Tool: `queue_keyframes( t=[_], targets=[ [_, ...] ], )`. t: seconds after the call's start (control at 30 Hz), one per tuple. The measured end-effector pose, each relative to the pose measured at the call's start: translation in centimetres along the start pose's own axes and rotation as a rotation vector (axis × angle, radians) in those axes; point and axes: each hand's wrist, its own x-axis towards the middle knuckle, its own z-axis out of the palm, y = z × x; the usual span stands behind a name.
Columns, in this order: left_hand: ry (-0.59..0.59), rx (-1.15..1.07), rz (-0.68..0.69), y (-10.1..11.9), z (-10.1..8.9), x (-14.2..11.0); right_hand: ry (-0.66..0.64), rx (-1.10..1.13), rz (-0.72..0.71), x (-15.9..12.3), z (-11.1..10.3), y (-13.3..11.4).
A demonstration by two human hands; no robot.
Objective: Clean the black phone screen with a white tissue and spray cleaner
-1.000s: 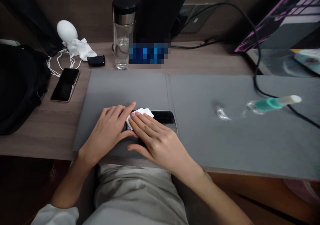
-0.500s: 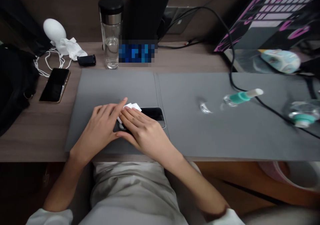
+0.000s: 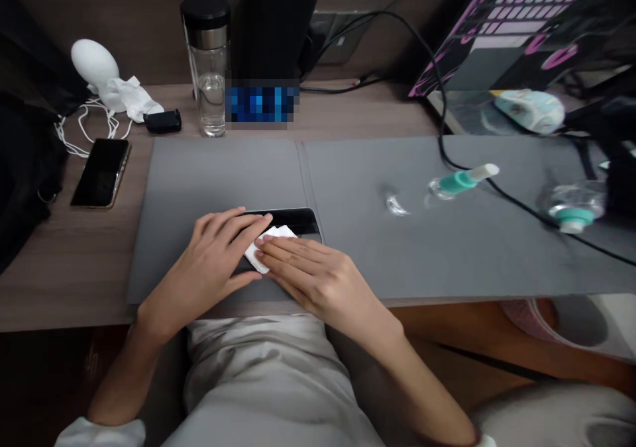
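Observation:
A black phone [image 3: 298, 220] lies flat on a grey desk mat [image 3: 209, 169] close to the table's near edge. My left hand [image 3: 213, 261] rests over the phone's left end, fingers stretched across it. My right hand [image 3: 318, 278] lies flat beside it, with its fingertips pressing a small folded white wipe [image 3: 256, 256] onto the phone's left part. Both hands touch at the fingertips. Much of the phone is hidden under them.
A second phone [image 3: 101, 172] and white earphone cord lie at the left, beside a black bag [image 3: 20, 169]. A glass bottle [image 3: 207, 69] stands at the back. On the mat's right lie a teal spray bottle [image 3: 460, 181], its clear cap [image 3: 396, 204], another bottle [image 3: 574, 208] and a black cable [image 3: 440, 102].
My right hand has slid the wipe from the phone's far left corner toward me. The left hand's fingers now reach further across the phone. The view has shifted right.

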Motion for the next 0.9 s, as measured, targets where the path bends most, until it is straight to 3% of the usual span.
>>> queue_keyframes(
  t=[0.1,0.27,0.4,0.53,0.63,0.73,0.77,0.9],
  targets=[
    [-0.005,-0.07,0.031,0.4,-0.3,0.0,0.09,0.193,0.14,-0.8,-0.3,0.1],
    [0.131,-0.321,-0.074,1.2,-0.5,0.0,0.487,0.645,0.746,-1.4,-0.4,-0.6],
    [0.152,-0.576,-0.187,2.1,0.0,0.1,0.461,1.108,0.93,-1.0,-0.4,-1.3],
    [0.101,-0.765,-0.308,2.9,0.7,0.4,0.38,1.236,0.946,-0.6,0.0,-2.1],
    [0.091,-0.865,-0.447,3.3,1.2,0.6,0.339,1.121,0.866,-0.8,0.1,-2.3],
    [0.179,-0.977,-0.522,3.4,1.4,0.8,0.338,0.758,0.76,-1.9,-1.1,-1.3],
    [0.224,-1.024,-0.547,3.3,1.3,0.9,0.385,0.554,0.743,-2.4,-1.8,-0.5],
    [0.469,-1.114,-0.616,2.7,0.7,1.0,0.851,-0.243,0.697,-4.6,-4.2,4.4]
  ],
)
